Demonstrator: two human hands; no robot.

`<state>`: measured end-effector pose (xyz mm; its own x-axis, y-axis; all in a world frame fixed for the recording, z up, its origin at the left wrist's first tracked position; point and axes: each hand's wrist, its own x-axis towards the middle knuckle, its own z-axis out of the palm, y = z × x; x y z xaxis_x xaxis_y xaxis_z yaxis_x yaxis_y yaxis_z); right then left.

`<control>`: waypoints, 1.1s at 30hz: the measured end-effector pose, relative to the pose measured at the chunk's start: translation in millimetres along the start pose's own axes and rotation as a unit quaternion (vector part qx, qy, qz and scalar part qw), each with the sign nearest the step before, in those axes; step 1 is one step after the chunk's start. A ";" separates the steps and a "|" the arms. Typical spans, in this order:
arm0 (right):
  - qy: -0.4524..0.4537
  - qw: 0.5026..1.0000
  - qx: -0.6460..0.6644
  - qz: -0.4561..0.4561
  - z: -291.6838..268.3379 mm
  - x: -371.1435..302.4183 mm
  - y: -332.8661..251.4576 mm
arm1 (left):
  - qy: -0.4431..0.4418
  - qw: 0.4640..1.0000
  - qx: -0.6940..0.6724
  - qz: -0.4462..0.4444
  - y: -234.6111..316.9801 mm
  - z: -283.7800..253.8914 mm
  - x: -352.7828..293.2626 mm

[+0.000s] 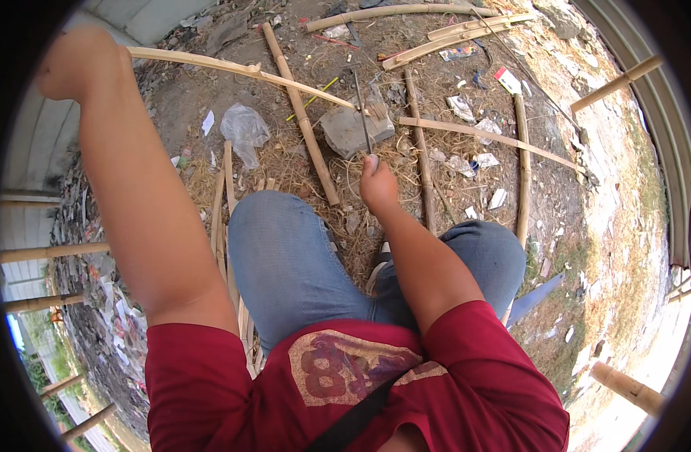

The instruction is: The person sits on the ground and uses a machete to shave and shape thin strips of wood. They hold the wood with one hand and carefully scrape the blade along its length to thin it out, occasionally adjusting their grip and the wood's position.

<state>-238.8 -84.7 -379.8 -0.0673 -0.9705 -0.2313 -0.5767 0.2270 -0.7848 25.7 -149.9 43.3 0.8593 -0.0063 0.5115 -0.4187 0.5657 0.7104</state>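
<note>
My left hand is raised at the far upper left, closed around the end of a long split bamboo strip. From there the strip runs to the right, its other end over a grey stone block on the ground before my knees. My right hand is wrapped round the handle of a long, thin-bladed knife. The blade points away from me and crosses the strip near its far end, above the block; whether it touches the strip I cannot tell.
Bamboo poles and another split strip lie around the block. Left of it rests a clear plastic bag. More strips lie by my left knee, and a blue saw-like blade by my right. Shavings and litter cover the ground.
</note>
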 end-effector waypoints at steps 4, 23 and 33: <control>0.031 0.993 0.095 -0.064 -9.4 -4.1 -35.9 | 0.022 0.999 -0.015 -0.019 -0.3 -12.3 -6.6; 0.022 0.994 0.094 -0.049 -5.7 -3.8 -28.3 | 0.053 0.998 -0.023 -0.038 7.0 -27.7 -16.8; -0.032 0.997 -0.065 0.025 10.6 -3.5 47.0 | -0.030 0.999 -0.036 -0.017 -9.3 -21.3 1.9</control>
<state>-257.1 -69.7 -421.9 -0.0490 -0.9505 -0.3070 -0.6747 0.2581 -0.6915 37.5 -137.6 27.3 0.8524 -0.0756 0.5174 -0.3655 0.6216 0.6929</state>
